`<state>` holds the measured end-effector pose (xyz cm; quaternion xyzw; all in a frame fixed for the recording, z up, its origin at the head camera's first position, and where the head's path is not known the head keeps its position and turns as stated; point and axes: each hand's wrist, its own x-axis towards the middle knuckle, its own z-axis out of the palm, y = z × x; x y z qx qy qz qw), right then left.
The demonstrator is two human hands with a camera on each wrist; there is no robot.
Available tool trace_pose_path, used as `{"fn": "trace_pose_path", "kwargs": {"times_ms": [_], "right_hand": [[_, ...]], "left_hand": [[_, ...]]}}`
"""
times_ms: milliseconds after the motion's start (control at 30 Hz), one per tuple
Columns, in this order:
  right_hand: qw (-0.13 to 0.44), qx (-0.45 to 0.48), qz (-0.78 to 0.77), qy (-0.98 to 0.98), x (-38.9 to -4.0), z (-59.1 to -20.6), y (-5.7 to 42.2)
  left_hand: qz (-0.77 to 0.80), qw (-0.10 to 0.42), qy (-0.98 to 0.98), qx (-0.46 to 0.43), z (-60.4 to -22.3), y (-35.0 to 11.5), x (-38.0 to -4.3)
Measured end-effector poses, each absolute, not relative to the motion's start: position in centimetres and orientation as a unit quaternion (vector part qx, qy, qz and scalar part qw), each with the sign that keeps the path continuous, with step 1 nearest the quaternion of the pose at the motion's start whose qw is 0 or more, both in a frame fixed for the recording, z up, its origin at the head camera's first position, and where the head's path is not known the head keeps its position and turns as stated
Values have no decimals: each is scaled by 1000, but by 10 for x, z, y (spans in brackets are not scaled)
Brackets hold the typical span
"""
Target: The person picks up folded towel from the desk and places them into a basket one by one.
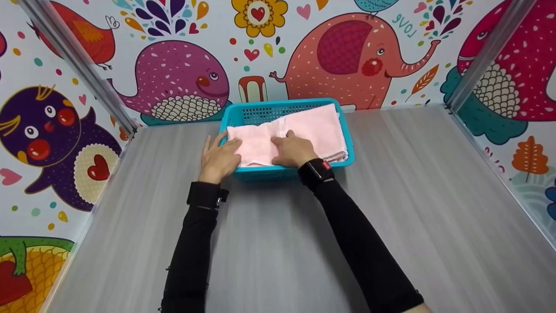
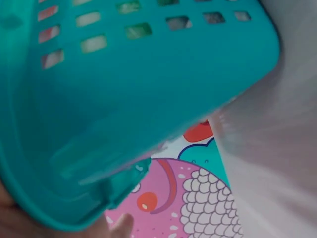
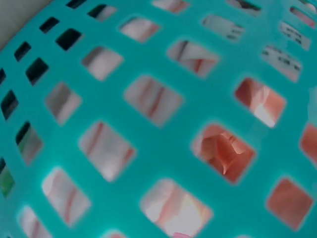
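A teal perforated plastic basket (image 1: 282,174) holds folded pink cloths, one stack (image 1: 315,130) on the right and one folded cloth (image 1: 254,145) on the left. My left hand (image 1: 219,158) reaches over the basket's left front corner, thumb and index finger on the left cloth's edge and other fingers extended along the rim. My right hand (image 1: 295,150) presses spread fingers and thumb down on the pink cloth near where the two piles meet. In the left wrist view, fingers show beneath the rim (image 2: 64,225). Pink folds show through the basket's holes (image 3: 223,148) in the right wrist view.
The basket stands on a grey wood-grain table (image 1: 412,195), close to the back wall (image 1: 265,56) printed with cartoon animals. Printed panels also rise at the left and right, with metal posts (image 1: 82,65) at the corners.
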<state>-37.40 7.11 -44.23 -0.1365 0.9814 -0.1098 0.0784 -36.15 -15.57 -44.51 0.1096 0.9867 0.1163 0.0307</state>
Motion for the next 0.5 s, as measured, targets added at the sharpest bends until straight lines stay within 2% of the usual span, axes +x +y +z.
{"fn": "trace_pose_path", "kwargs": {"times_ms": [500], "right_hand": [[73,-136,-91,984,-374,-443,71]], "left_hand": [[134,39,983,118,-446,-156,-359]]}}
